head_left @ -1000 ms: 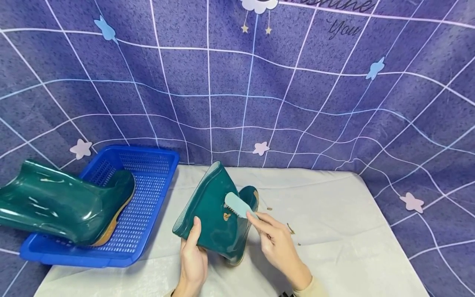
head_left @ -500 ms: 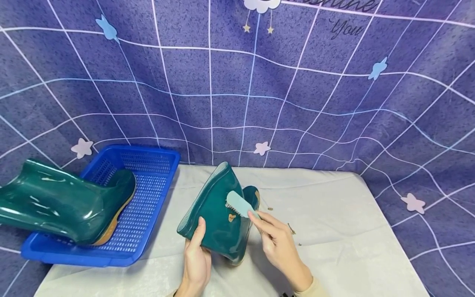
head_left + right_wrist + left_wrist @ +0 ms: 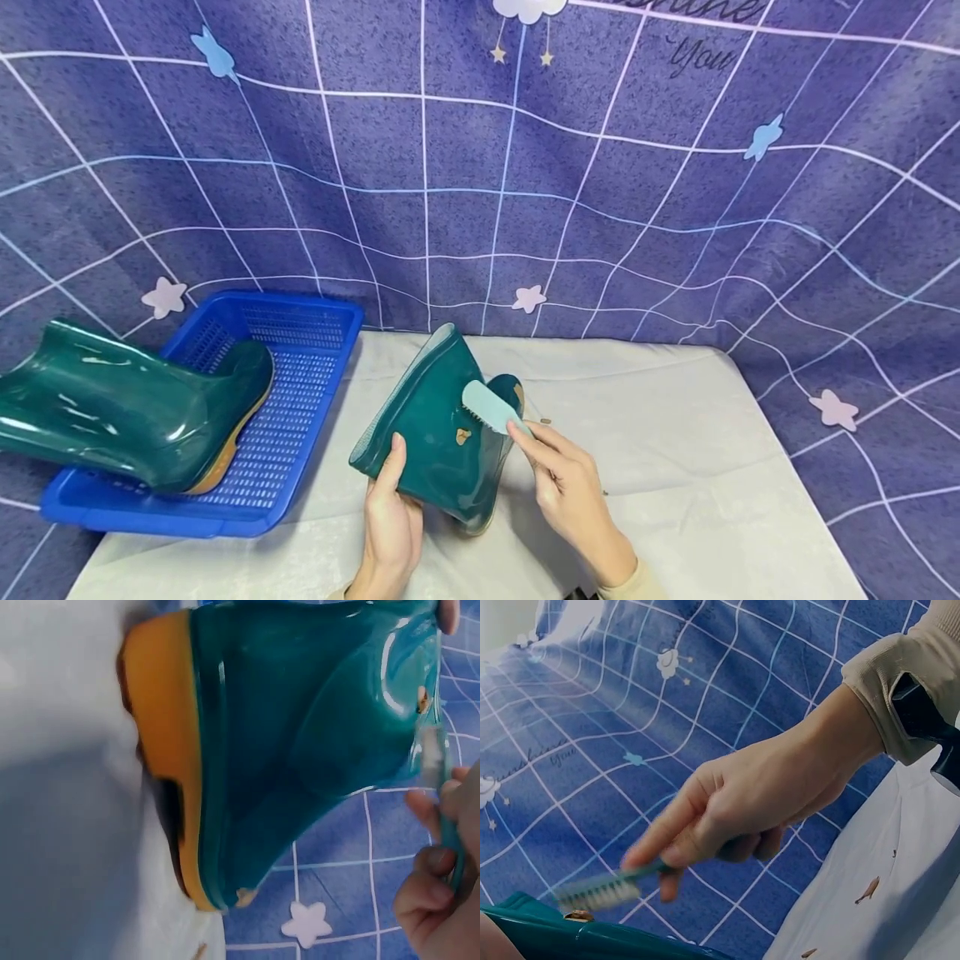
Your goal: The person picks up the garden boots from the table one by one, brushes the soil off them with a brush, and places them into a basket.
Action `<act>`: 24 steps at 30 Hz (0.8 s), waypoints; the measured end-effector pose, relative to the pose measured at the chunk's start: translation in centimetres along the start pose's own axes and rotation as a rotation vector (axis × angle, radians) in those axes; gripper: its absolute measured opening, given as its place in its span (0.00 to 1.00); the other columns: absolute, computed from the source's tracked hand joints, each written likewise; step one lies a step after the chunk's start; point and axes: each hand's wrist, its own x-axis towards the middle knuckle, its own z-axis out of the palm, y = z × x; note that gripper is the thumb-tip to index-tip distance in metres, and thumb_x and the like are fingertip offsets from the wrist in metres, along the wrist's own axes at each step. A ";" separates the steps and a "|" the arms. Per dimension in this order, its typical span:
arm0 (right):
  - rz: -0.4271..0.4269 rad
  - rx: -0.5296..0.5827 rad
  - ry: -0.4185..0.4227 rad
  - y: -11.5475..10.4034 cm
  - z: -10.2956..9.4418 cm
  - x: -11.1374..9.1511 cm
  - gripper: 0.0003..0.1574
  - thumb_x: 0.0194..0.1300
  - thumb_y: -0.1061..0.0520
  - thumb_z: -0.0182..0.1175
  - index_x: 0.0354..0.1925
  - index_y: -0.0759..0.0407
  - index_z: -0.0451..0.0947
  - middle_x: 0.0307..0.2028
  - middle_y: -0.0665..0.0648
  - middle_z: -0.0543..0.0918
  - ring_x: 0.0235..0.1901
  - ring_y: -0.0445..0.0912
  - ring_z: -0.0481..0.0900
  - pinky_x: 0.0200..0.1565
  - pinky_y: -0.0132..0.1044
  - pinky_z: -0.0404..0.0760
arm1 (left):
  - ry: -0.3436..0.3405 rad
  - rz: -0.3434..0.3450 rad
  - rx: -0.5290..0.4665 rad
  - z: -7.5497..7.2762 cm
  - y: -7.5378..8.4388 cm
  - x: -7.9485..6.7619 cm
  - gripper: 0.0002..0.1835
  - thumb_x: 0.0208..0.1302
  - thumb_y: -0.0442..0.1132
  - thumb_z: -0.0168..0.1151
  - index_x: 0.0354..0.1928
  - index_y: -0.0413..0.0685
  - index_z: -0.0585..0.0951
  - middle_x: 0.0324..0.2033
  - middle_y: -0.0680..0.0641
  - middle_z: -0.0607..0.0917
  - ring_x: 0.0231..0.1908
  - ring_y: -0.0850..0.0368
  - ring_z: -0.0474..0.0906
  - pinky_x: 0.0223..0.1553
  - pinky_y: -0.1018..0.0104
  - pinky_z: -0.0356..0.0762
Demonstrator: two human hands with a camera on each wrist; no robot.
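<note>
A green rain boot (image 3: 423, 454) stands tilted over the table, its opening toward the left. My left hand (image 3: 393, 529) grips the boot at its rim, thumb (image 3: 392, 462) on the outside and the other fingers hidden. In my right hand (image 3: 573, 492) is a light blue brush (image 3: 491, 407), held by its handle with the index finger extended along it. The bristles (image 3: 604, 894) face the boot shaft, close beside a brown mud patch (image 3: 462, 436). More mud (image 3: 245, 897) clings to the toe. In the right wrist view the orange sole (image 3: 161, 697) shows.
At the left, a blue plastic basket (image 3: 300, 467) holds a second green boot (image 3: 112, 417) lying on its side, its shaft jutting over the edge. Brown crumbs (image 3: 868, 890) lie on the white tablecloth (image 3: 675, 433). A purple patterned curtain (image 3: 465, 225) hangs behind.
The brush has shifted slightly up and to the right, away from the mud patch. The boot moved a little right, then back left, still gripped by the left hand.
</note>
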 end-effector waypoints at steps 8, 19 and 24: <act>-0.055 -0.008 -0.023 -0.3 0.1 0.3 0.30 0.63 0.75 0.67 0.60 0.56 0.88 0.51 0.60 0.91 0.45 0.51 0.91 0.49 0.31 0.88 | -0.019 -0.019 0.005 -0.1 0.1 0.0 0.24 0.87 0.55 0.42 0.77 0.60 0.67 0.65 0.66 0.80 0.68 0.71 0.74 0.72 0.76 0.69; -0.110 0.292 -0.046 2.2 -1.1 -0.1 0.34 0.62 0.83 0.59 0.64 0.66 0.83 0.47 0.62 0.90 0.35 0.42 0.80 0.44 0.26 0.79 | -0.064 -0.074 -0.004 -1.2 0.5 0.9 0.36 0.86 0.62 0.34 0.86 0.54 0.53 0.77 0.64 0.68 0.72 0.76 0.66 0.76 0.75 0.62; -0.142 0.211 -0.168 3.0 -0.7 -0.8 0.33 0.63 0.77 0.66 0.64 0.59 0.85 0.54 0.61 0.90 0.46 0.45 0.86 0.48 0.25 0.82 | -0.064 -0.078 -0.029 -1.6 0.6 1.1 0.36 0.87 0.62 0.34 0.86 0.54 0.51 0.77 0.66 0.68 0.72 0.77 0.66 0.78 0.74 0.60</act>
